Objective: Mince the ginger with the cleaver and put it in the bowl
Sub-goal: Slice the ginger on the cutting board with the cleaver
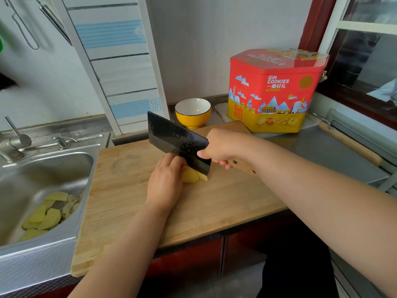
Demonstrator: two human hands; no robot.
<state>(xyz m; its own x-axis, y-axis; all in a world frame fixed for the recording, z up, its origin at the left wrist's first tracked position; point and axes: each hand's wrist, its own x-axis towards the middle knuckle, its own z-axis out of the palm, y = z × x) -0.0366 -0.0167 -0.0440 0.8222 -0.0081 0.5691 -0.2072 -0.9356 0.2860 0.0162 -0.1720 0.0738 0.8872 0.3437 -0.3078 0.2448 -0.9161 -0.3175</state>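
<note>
Hands worked ginger (191, 175) on a wooden board (133, 190).
Right hand (223, 146) fingers gripped the cleaver (176, 140); left hand (166, 181) fingers curled on ginger. Yellow bowl (192, 117) stood empty; peelings (49, 211) lay in the sink (32, 248).

One head-worn view, looking forward and down at the desk

We see the scene from a single wide-angle camera on the person's head, tilted down over the cutting board (133, 190), which fills the middle of the frame close below us. Both forearms enter from the bottom edge, the left hand (165, 186) and right hand (219, 147) meeting near the centre. The sink (53, 168) lies at our left, the wall stands ahead, a window frame (343, 24) bends at the right edge. With only one view, nothing is shared.
</note>
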